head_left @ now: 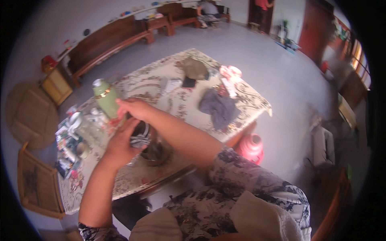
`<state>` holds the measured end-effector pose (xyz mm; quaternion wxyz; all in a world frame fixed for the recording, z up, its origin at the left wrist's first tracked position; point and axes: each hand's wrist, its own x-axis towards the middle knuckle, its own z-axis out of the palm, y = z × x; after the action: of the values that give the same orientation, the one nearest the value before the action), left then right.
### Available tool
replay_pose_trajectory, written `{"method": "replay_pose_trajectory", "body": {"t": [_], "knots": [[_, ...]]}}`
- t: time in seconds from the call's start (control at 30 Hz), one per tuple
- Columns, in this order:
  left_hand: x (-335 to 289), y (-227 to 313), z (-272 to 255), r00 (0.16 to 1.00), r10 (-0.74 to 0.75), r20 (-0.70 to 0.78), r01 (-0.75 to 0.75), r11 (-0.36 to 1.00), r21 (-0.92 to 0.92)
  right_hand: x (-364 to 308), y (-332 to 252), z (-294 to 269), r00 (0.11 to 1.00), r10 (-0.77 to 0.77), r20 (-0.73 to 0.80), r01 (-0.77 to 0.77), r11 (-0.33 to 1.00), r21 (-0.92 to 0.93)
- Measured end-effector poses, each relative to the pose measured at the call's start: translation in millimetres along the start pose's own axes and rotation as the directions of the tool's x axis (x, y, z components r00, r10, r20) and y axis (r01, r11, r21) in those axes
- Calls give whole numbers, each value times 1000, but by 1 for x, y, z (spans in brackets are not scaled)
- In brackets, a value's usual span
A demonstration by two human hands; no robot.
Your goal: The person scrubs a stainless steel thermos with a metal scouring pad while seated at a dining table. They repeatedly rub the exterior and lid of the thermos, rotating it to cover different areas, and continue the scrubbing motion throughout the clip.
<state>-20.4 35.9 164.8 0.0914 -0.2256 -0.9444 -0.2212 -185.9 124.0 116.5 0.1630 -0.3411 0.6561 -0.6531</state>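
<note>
My left hand (121,148) curves around a shiny, dark vessel (140,136) near the table's front edge, its thumb against the near side. Just beyond it, my right hand (136,109) reaches across from the right, fingers bent down over the left fingertips. What those right fingers grip, if anything, is hidden. A green thermos flask (107,100) with a gold band and pale top stands right beside the right fingertips. Close to my left thumb is a clear, brownish container (157,152), blurred.
A patterned cloth covers the table (138,182). Bottles and small packages (74,134) crowd its left side. Grey cloth (218,106), an olive cap (194,68) and pink cloth (230,73) lie farther right. A pink flask (251,145) stands beyond the right edge. Two people are in the background.
</note>
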Motion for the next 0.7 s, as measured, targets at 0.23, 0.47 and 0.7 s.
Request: {"method": "replay_pose_trajectory", "body": {"t": [0.23, 0.47, 0.7], "knots": [[-1, 4, 36, 957, -67, -280, 46, 996, -83, -17, 0, 5, 998, -52, -31, 52, 999, -4], [-14, 11, 23, 966, -87, -243, 93, 996, 11, -7, -4, 13, 999, -30, -20, 32, 996, 86], [-15, -26, 6, 991, 122, -63, -126, 989, -75, 6, 8, 6, 998, -54, 35, 52, 997, 54]]}}
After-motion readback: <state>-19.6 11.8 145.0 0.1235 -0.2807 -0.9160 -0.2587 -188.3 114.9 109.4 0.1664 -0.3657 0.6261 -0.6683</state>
